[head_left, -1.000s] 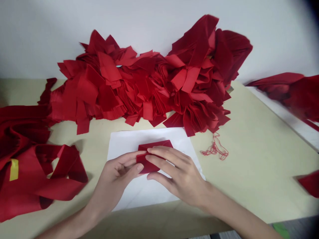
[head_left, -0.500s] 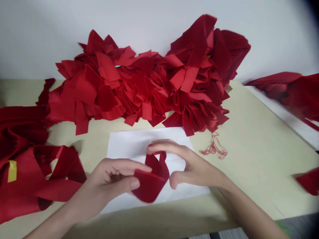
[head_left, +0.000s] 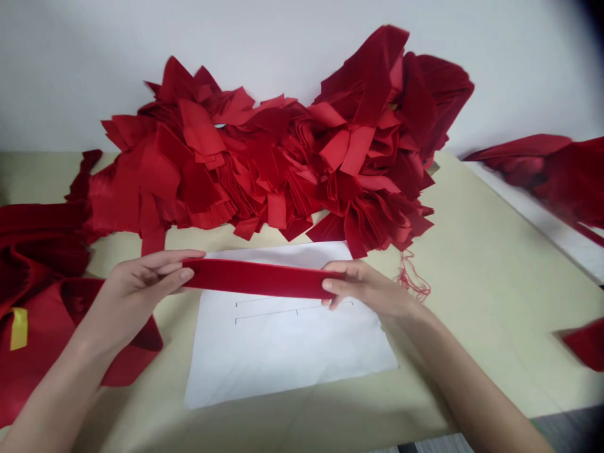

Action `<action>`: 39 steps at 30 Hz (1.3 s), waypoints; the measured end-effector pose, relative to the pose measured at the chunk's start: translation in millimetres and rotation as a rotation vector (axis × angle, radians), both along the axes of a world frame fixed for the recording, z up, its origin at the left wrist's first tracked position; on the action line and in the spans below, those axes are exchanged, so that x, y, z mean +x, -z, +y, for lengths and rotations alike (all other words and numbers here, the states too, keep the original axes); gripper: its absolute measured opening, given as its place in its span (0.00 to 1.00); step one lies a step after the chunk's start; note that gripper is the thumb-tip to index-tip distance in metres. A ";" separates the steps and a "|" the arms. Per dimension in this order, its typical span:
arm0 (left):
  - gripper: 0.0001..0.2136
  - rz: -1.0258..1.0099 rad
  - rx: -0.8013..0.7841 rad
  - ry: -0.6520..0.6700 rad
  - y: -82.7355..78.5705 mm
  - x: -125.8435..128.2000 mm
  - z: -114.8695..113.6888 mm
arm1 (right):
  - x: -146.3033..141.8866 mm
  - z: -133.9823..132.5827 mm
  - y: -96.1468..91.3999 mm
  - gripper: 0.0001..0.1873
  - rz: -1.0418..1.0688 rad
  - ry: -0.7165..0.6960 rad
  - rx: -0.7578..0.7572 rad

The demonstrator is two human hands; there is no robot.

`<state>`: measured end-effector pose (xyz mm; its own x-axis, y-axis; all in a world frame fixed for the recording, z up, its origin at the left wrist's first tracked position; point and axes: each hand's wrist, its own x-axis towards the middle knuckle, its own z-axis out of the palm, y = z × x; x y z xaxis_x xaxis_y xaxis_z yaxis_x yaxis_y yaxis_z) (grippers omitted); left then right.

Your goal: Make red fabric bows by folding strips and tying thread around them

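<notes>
A long red fabric strip [head_left: 259, 278] is stretched out flat between my two hands, just above a white paper sheet [head_left: 287, 352] with thin ruled lines on it. My left hand [head_left: 141, 283] pinches the strip's left end between thumb and fingers. The strip's right end is pinched by my right hand [head_left: 363, 288]. Both hands hover over the top edge of the sheet.
A large heap of folded red fabric pieces [head_left: 283, 151] lies along the wall behind the sheet. More red cloth [head_left: 42, 277] with a yellow tag lies at the left, and other red pieces [head_left: 557, 176] at the right. A tangle of red thread [head_left: 413, 277] sits near my right hand. The table [head_left: 486, 264] is pale yellow.
The folded red piece was lifted from the sheet, then pulled open. My hands moved apart and it now stretches as one straight strip between them.
</notes>
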<state>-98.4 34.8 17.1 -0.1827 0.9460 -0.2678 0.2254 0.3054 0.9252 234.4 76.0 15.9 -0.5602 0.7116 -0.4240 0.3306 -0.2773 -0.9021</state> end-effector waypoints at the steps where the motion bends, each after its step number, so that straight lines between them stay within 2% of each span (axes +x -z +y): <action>1: 0.16 0.052 0.010 0.022 2.6 -0.5 1.3 | 1.4 2.0 2.1 0.15 0.004 0.070 0.014; 4: 0.15 0.132 0.036 0.077 8.6 3.3 2.1 | 2.9 4.8 9.6 0.16 0.031 0.262 0.071; 8: 0.13 0.093 0.035 0.036 15.2 8.9 1.1 | 3.4 4.2 15.6 0.19 0.083 0.495 0.088; 13: 0.15 -0.066 -0.008 0.027 20.2 9.6 -0.1 | 5.9 3.7 18.6 0.15 0.118 0.587 0.167; 17: 0.14 -0.103 -0.037 0.058 21.7 10.0 -1.6 | 6.3 4.6 21.3 0.13 0.095 0.669 0.238; 24: 0.14 -0.209 -0.120 0.048 28.1 8.1 1.7 | 6.3 5.4 21.7 0.15 0.119 0.639 0.179; 29: 0.12 -0.267 -0.162 0.043 26.5 10.4 3.3 | 7.7 6.1 23.7 0.15 0.111 0.623 0.172; 34: 0.13 -0.218 -0.156 0.058 25.8 13.3 2.0 | 5.0 4.9 27.6 0.16 -0.009 0.589 0.331; 39: 0.16 -0.033 -0.109 0.115 23.3 21.0 -2.7 | 5.8 5.4 32.2 0.14 -0.119 0.607 0.458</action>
